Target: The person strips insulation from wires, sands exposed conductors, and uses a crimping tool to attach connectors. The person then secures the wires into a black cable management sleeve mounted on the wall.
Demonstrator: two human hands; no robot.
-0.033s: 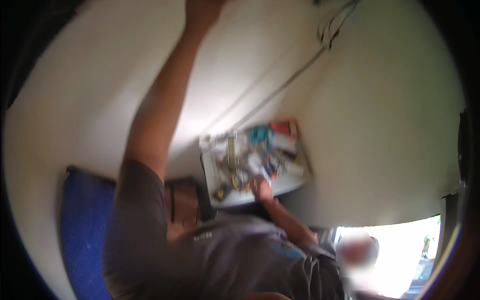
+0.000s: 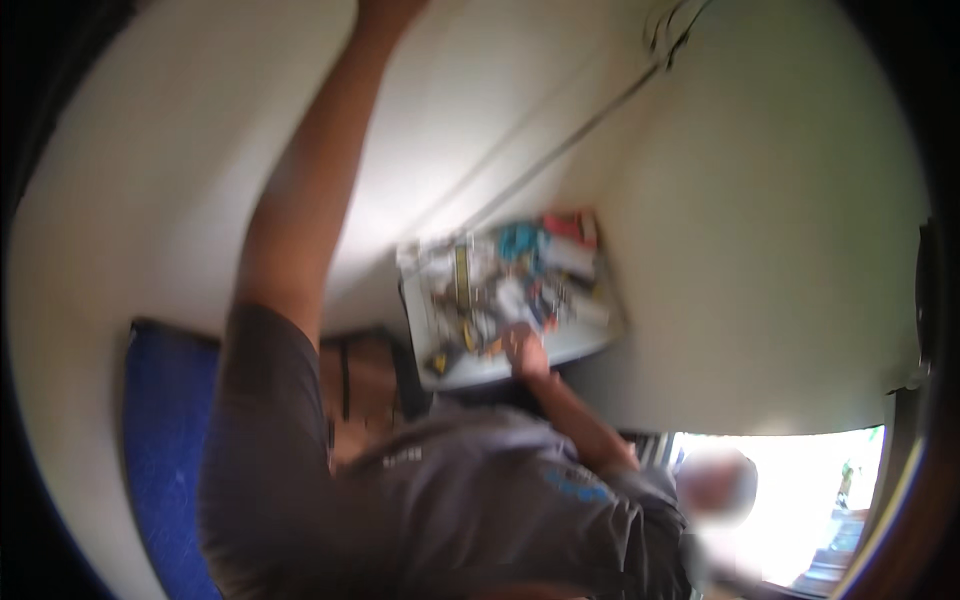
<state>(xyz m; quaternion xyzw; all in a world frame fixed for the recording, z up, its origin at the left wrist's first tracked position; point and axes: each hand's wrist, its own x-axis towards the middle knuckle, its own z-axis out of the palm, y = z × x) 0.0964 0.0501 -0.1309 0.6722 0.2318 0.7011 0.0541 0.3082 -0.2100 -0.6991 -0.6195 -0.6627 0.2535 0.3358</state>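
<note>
My left arm reaches up along the pale wall. Only part of my left hand [image 2: 393, 10] shows at the top edge, its fingers cut off. Lower down, my right hand [image 2: 525, 350] is at the near edge of a small white table [image 2: 470, 375]. It looks closed and compact, but blur hides what it may hold. Close to it on the tabletop lie a jumble of small items, among them a yellow-and-black piece [image 2: 438, 364], a long yellow strip [image 2: 462, 277], a teal thing [image 2: 520, 241] and a red box-like thing [image 2: 572, 228].
A dark cable [image 2: 590, 125] runs down the wall toward the table from a loop at upper right. On the left stands a blue panel [image 2: 170, 440], with a brown box-like thing [image 2: 372, 382] beside it. Another person [image 2: 715, 487] is by the bright opening [image 2: 790, 500] at lower right.
The whole view has shifted slightly, so the table, cable and arms sit a little higher in the picture. Less of my left hand shows. My right hand stays at the table's near edge.
</note>
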